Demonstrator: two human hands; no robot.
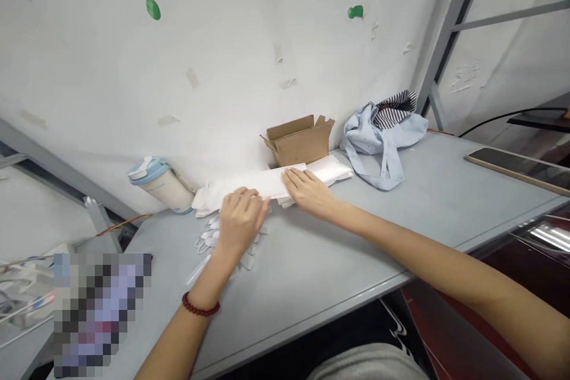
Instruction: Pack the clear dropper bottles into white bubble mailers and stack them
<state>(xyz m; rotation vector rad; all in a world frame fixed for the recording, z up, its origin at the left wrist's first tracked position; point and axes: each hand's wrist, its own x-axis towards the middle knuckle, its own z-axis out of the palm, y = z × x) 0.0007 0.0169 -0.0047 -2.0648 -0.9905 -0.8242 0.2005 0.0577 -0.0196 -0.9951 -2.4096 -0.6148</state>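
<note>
Right grip on white bundle, stretched sideways

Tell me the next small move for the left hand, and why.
Probably slide the left hand toward the cup and smooth that end of the white sheets: it looks crumpled, the left hand is at their near edge, and the right hand lies on top of them, which might steady them.

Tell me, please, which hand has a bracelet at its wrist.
The left hand: a dark red beaded bracelet circles its wrist, while the right hand has none.
</note>
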